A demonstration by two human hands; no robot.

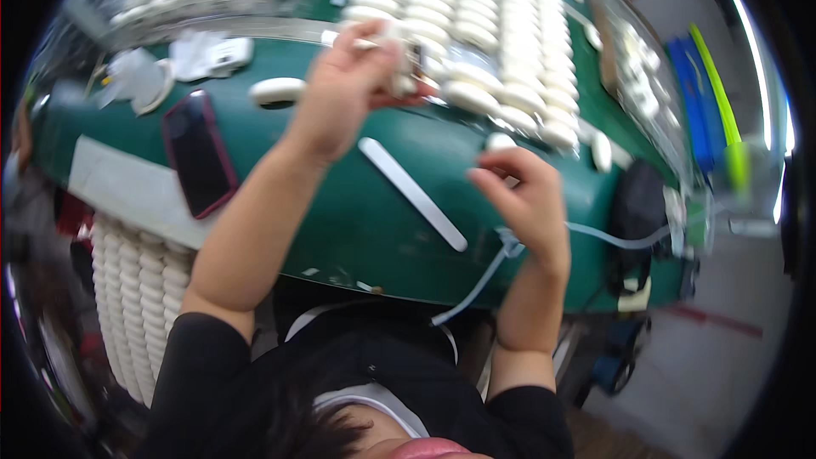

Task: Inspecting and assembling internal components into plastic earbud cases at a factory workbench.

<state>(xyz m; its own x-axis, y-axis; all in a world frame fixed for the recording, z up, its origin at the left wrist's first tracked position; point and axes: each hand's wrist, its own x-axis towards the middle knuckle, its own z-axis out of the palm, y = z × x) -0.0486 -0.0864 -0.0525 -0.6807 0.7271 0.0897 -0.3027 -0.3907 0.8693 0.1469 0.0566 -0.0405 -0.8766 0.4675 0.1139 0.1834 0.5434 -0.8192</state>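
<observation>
In front of the trays, my left hand [344, 85] is closed around a blurred cream-coloured plastic piece [401, 64] with a darker brownish part on its right side. Motion blur hides its exact shape. My right hand [529, 200] hovers over the green table, fingers curled and thumb drawn up to the forefinger; whatever they might pinch is too small to see. Just beyond its fingers lies a white rounded piece [500, 142]. Between my forearms a flat white strip with rounded ends [412, 194] rests on the green tabletop [374, 238].
Rows of cream oval shells [476, 25] fill a clear tray ahead. A loose shell [278, 91], a phone with a red edge [200, 153] and white scraps [204, 55] lie leftward. On the right are a black bag [639, 212] and a pale cable [625, 242].
</observation>
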